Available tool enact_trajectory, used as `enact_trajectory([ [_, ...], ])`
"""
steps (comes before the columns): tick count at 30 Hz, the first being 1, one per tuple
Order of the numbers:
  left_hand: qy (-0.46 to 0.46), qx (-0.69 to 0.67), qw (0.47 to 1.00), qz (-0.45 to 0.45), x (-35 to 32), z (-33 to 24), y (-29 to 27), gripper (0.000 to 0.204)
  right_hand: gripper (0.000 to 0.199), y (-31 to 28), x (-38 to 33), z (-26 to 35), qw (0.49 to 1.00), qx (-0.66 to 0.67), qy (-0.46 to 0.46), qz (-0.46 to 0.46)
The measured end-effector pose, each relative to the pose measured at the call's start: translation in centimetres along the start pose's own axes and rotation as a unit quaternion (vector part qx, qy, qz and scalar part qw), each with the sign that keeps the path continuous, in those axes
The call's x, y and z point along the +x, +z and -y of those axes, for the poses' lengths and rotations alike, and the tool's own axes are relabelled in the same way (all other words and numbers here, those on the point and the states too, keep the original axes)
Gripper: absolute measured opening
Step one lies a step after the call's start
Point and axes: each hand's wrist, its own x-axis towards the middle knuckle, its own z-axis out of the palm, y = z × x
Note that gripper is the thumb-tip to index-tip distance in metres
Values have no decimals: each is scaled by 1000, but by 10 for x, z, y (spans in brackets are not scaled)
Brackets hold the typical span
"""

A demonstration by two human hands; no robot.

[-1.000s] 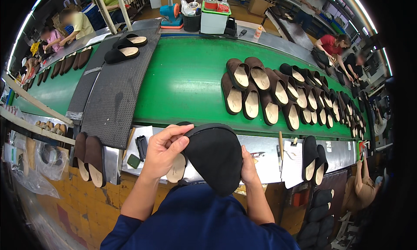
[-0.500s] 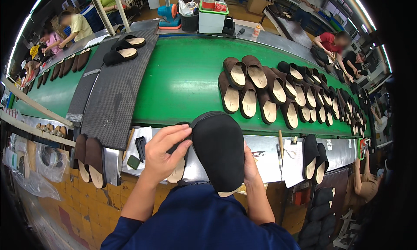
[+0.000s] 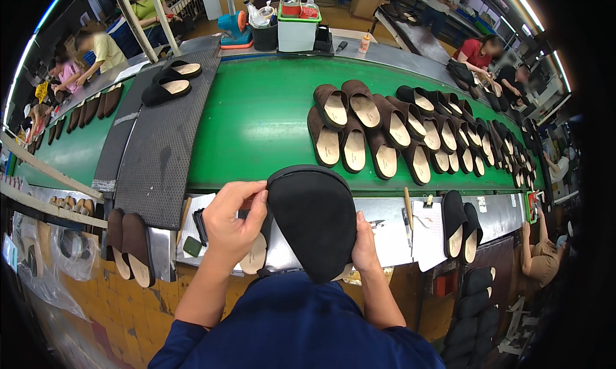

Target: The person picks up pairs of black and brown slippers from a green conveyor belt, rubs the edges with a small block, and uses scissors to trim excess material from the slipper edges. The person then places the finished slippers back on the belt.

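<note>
A black closed-toe slipper (image 3: 312, 221) is held up in front of me, its rounded toe pointing away. My right hand (image 3: 366, 246) grips its right side, thumb along the edge and the other fingers hidden behind. At the upper left edge of the toe, my left hand (image 3: 236, 218) has thumb and forefinger pinched together beside the sole seam. Whatever lies between those fingertips is too small to make out. Under my left hand a second slipper with a beige insole (image 3: 255, 256) lies on the metal bench, partly covered.
Rows of brown and black slippers (image 3: 386, 157) stand on the green conveyor belt (image 3: 256, 112). Black slippers (image 3: 453, 228) and brown slippers (image 3: 136, 244) flank me. A wooden-handled tool (image 3: 408, 207), papers (image 3: 428, 237) and a green block (image 3: 192, 246) lie on the bench. Other people work beyond.
The slipper's toe has tipped slightly left and its heel end has risen. My left thumb and forefinger have come together at its edge. The whole view has shifted a little.
</note>
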Motion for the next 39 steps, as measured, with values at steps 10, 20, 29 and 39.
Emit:
enact_trajectory([
  [10, -111, -321, 940, 34, -6, 4, 11, 21, 63, 5, 0, -15, 989, 132, 6, -60],
  [20, -88, -130, 981, 112, 3, -10, 1, 27, 62, -10, 2, -24, 997, 69, -14, -21],
  [29, -69, -128, 989, 35, -1, 18, 14, 48, 59, -12, 9, -26, 994, 83, -19, -61],
  [39, -204, -417, 886, -3, -18, 26, 41, 51, 35, -94, 30, -86, 879, -477, 16, 13],
])
